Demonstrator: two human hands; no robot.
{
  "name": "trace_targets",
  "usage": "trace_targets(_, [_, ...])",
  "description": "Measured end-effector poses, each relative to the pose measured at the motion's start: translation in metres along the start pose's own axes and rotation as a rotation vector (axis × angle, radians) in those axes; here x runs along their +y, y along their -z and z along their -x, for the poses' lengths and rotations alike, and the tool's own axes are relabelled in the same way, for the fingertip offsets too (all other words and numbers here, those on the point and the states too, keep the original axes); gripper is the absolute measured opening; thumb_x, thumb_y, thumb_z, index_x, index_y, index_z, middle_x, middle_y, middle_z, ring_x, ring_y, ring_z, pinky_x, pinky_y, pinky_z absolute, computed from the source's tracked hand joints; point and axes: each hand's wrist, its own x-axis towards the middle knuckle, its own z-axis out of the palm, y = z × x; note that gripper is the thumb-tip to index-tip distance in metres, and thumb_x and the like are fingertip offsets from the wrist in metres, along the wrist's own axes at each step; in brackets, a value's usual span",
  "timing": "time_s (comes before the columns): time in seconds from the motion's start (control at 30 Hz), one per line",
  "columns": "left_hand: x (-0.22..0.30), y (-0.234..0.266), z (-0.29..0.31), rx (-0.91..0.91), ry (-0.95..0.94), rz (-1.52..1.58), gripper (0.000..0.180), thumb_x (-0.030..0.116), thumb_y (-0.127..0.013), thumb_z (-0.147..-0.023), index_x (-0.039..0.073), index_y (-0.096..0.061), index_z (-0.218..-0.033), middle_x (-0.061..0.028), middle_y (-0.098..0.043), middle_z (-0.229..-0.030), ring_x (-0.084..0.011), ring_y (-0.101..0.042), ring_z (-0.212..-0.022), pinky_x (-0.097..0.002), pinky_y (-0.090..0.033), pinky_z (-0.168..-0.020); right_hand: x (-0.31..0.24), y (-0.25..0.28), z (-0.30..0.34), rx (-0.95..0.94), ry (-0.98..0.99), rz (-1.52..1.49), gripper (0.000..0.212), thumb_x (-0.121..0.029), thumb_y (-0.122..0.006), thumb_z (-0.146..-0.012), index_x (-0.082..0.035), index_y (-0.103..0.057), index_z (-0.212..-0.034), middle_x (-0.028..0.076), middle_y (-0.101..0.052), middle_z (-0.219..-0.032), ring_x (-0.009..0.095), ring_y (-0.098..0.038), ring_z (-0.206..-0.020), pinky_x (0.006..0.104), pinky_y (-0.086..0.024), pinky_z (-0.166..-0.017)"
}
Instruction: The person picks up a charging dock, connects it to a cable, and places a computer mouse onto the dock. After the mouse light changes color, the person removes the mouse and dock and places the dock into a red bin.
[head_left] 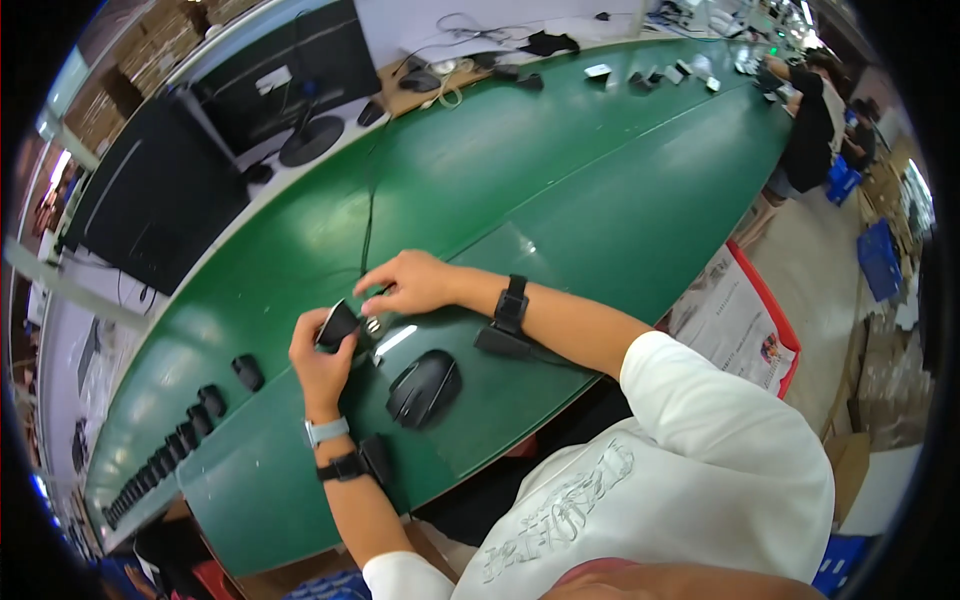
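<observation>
in the head view, the left hand [322,365] holds a small black piece with a pale face [339,327] between thumb and fingers, above the green table [560,210]. the right hand [418,283] is just beside it, bent thumb and forefinger slightly apart; i can't tell whether they touch the small silvery part [373,325] below. a black mouse [424,388] lies nearby. raised lettering marks the white shirt [700,470]; dark print covers a sheet [735,315] in a red frame [768,290].
</observation>
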Motion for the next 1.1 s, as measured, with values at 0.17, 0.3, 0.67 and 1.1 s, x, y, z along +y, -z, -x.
trace_targets(0.17, [-0.021,0.000,-0.003,0.359,-0.007,-0.314,0.030,0.017,-0.081,-0.087,-0.003,-0.066,-0.104,-0.0069,-0.063,-0.095,-0.0189,-0.060,-0.085,-0.0310,-0.050,-0.078,-0.011,0.039,0.034,-0.337,0.340,0.193,0.032,-0.037,-0.070,-0.090,-0.009,-0.071,-0.076,0.007,-0.064,-0.072,0.030,-0.060,-0.087,0.0449,-0.044,-0.078])
trace_targets(0.3, [-0.044,0.022,0.007,0.473,0.326,-0.490,0.046,0.037,-0.073,-0.095,-0.008,-0.069,-0.105,-0.0138,-0.062,-0.094,-0.0253,-0.059,-0.085,-0.0364,-0.049,-0.079,0.008,0.066,0.062,-0.229,0.528,0.195,0.024,-0.034,-0.075,-0.087,-0.010,-0.072,-0.091,0.007,-0.067,-0.096,0.027,-0.060,-0.102,0.0412,-0.044,-0.088])
trace_targets(0.67, [-0.064,0.023,-0.009,0.265,0.627,-0.746,0.057,0.044,-0.051,-0.106,-0.009,-0.067,-0.118,-0.0195,-0.059,-0.107,-0.0349,-0.060,-0.099,-0.0435,-0.048,-0.089,0.307,0.385,-0.021,0.771,-0.416,0.892,0.057,-0.037,-0.081,-0.075,-0.010,-0.063,-0.122,0.013,-0.064,-0.122,0.033,-0.059,-0.116,0.0437,-0.049,-0.099])
trace_targets(1.1, [-0.049,0.030,0.000,0.414,0.349,-0.918,0.047,0.033,-0.061,-0.103,-0.007,-0.056,-0.128,-0.0197,-0.055,-0.118,-0.0317,-0.057,-0.109,-0.0398,-0.045,-0.100,0.298,0.347,-0.112,0.601,-0.523,1.063,0.052,-0.047,-0.069,-0.085,-0.012,-0.065,-0.124,0.010,-0.070,-0.121,0.030,-0.061,-0.117,0.0487,-0.043,-0.099])
